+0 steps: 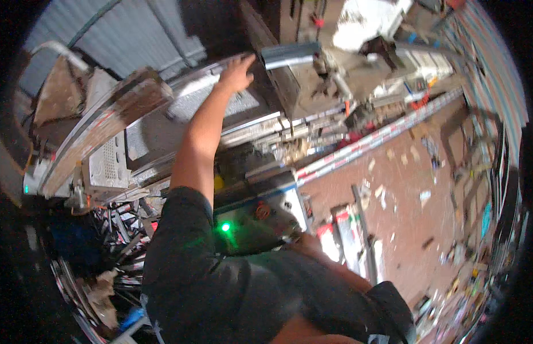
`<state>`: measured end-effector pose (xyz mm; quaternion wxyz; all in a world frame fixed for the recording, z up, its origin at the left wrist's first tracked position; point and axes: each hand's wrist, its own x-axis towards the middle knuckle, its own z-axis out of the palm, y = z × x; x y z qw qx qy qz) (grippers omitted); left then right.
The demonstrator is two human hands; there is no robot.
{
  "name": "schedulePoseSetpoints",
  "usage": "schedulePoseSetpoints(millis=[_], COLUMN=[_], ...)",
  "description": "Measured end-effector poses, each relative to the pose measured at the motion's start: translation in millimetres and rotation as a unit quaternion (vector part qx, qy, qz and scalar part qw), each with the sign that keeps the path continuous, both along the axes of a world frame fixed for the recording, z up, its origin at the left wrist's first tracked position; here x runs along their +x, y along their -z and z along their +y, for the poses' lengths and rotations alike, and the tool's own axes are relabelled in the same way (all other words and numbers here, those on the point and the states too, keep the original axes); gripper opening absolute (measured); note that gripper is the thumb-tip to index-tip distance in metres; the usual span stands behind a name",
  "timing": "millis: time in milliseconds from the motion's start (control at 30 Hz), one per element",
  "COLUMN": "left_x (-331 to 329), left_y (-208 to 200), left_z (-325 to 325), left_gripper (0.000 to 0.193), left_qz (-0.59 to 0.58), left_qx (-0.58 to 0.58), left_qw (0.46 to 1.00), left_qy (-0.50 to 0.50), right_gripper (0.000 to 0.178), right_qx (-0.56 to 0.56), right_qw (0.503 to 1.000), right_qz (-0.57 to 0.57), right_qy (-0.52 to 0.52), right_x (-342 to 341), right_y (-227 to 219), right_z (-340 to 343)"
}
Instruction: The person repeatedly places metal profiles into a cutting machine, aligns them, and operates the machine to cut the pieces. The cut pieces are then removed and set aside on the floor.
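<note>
My left arm stretches far forward over the workbench. At its end my left hand (pixel 238 75) is open, its fingers apart and the forefinger extended. It hovers at or rests on the end of a long pale metal strip (pixel 199 73); whether they touch I cannot tell. Just right of the fingers lies a grey metal profile (pixel 289 53). Below the hand is a silvery speckled panel (pixel 239 105). Close to my body, my right hand (pixel 301 242) is blurred beside a pale board with a blue edge (pixel 298 207); its fingers are not clear.
At the left, a worn wooden beam (pixel 114 112) stands above a perforated metal box (pixel 106 163). Offcuts (pixel 126 229) pile up below. Many long profiles (pixel 266 135) fill the bench shelf. A red-and-white striped bar (pixel 386 129) borders the brown floor (pixel 404 189), strewn with scraps.
</note>
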<state>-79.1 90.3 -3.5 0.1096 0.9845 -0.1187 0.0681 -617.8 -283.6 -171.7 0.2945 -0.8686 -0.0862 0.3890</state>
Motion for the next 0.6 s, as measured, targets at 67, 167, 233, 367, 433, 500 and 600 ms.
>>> schedulePoseSetpoints(millis=[67,167,233,367,433,500,600], left_x=[28.5,65.0,46.1,40.0,24.5,19.6,37.9], left_y=[6.7,30.5,26.6,21.7,6.0,12.6,32.0], left_z=[-8.5,24.2,-16.5,-20.2,-26.9,-25.4,-11.5], left_gripper=[0.073,0.06,0.062,0.058,0.059,0.06,0.062], left_qz=[0.0,-0.11,-0.025,-0.041,0.002,0.012,-0.025], left_qx=[0.02,-0.053,-0.123,-0.168,-0.163,-0.17,-0.191], left_qw=[1.0,0.984,0.989,0.982,0.984,0.983,0.977], left_qy=[-0.004,0.126,0.082,0.081,0.07,0.068,0.094], right_gripper=[0.047,0.052,0.056,0.061,0.063,0.067,0.088], right_qx=[-0.039,-0.065,-0.079,-0.088,-0.116,-0.135,-0.155], right_qw=[0.99,0.981,0.965,0.959,0.96,0.962,0.966], right_qz=[-0.057,-0.077,-0.112,-0.105,-0.025,0.0,-0.05], right_qy=[0.124,0.163,0.222,0.25,0.254,0.238,0.202], right_x=[-23.7,-34.0,-51.9,-55.7,-44.1,-40.7,-46.5], right_y=[0.5,-5.7,-27.6,-44.4,-60.5,-64.0,-36.2], right_z=[17.8,33.4,69.0,110.7,130.1,135.7,125.7])
